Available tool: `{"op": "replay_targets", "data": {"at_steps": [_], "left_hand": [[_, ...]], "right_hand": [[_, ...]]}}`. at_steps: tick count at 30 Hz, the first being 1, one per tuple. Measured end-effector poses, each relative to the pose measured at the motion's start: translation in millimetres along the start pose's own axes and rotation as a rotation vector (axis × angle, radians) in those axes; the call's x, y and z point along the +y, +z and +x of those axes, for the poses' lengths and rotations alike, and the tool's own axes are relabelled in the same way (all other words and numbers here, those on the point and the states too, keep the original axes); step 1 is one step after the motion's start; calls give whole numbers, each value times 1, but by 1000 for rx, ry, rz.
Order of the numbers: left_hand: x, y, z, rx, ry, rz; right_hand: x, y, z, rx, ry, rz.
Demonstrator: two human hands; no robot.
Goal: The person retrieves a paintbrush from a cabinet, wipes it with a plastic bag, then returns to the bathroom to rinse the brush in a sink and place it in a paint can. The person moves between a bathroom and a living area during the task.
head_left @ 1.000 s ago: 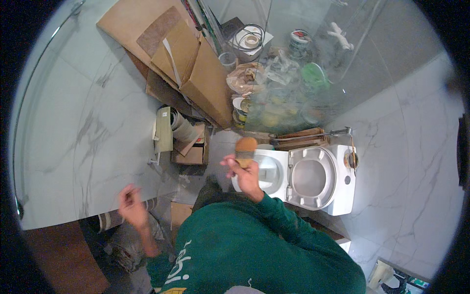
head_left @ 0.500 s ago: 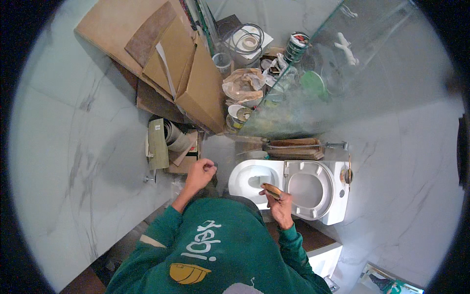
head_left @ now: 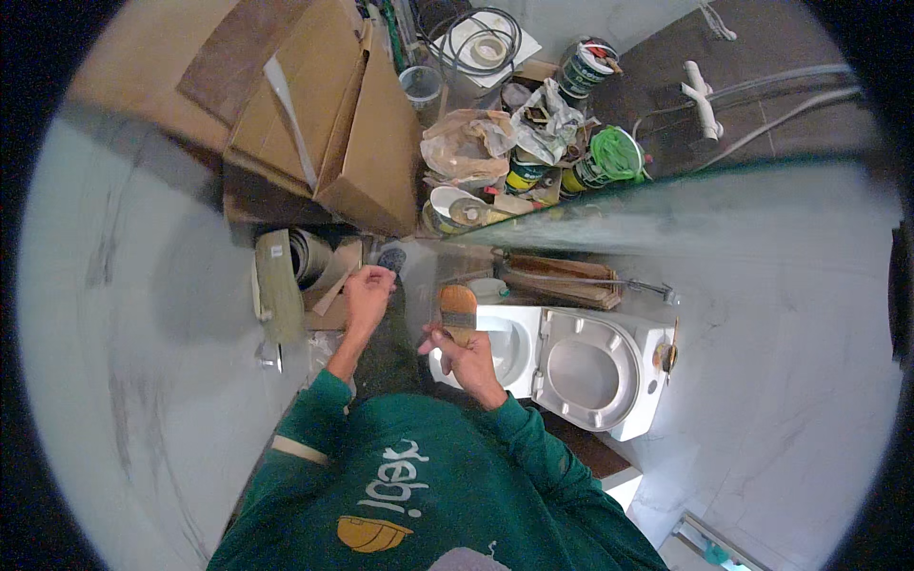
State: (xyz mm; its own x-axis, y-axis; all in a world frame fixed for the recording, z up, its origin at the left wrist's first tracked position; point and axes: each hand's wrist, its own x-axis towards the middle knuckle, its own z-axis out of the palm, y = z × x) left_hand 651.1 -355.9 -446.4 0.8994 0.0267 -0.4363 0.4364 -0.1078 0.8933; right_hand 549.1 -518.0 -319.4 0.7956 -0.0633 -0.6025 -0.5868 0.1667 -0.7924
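Observation:
My right hand (head_left: 470,360) grips a wide flat paintbrush (head_left: 458,302) by its handle, its orange-brown bristles pointing up and away from me. Behind that hand is a white toilet bowl (head_left: 530,381), with its seat and lid (head_left: 583,373) raised on the right. My left hand (head_left: 364,303) hangs over my leg (head_left: 390,352), thumb and fingertips pinched together. Whether something small is between those fingertips, I cannot make out. A rolled grey sheet (head_left: 307,257) and a greenish roll (head_left: 276,295) are close to it on the left.
Cardboard sheets (head_left: 352,157) lean at the upper left. Past them stand paint buckets (head_left: 583,68), a crumpled plastic bag (head_left: 466,147) and a coiled cable (head_left: 466,43). A glass panel (head_left: 762,214) crosses at right. Stacked boards (head_left: 562,276) lie behind the toilet.
My right hand has moved left and forward with the paintbrush, whose bristles now point away from me. My left hand has also shifted forward and slightly left. The view has tilted.

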Motion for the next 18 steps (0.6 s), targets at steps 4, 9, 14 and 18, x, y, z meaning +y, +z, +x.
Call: {"op": "replay_targets", "data": {"at_steps": [4, 9, 14, 18], "left_hand": [[-14, 51, 118, 101, 58, 108], [5, 107, 265, 193, 38, 365], [6, 147, 378, 177, -15, 615], [-8, 166, 438, 149, -139, 710]], "right_hand": [[-2, 13, 109, 159, 53, 68], [7, 5, 269, 383, 18, 86], [21, -17, 409, 554, -23, 74], [23, -34, 474, 641, 148, -289]]}}
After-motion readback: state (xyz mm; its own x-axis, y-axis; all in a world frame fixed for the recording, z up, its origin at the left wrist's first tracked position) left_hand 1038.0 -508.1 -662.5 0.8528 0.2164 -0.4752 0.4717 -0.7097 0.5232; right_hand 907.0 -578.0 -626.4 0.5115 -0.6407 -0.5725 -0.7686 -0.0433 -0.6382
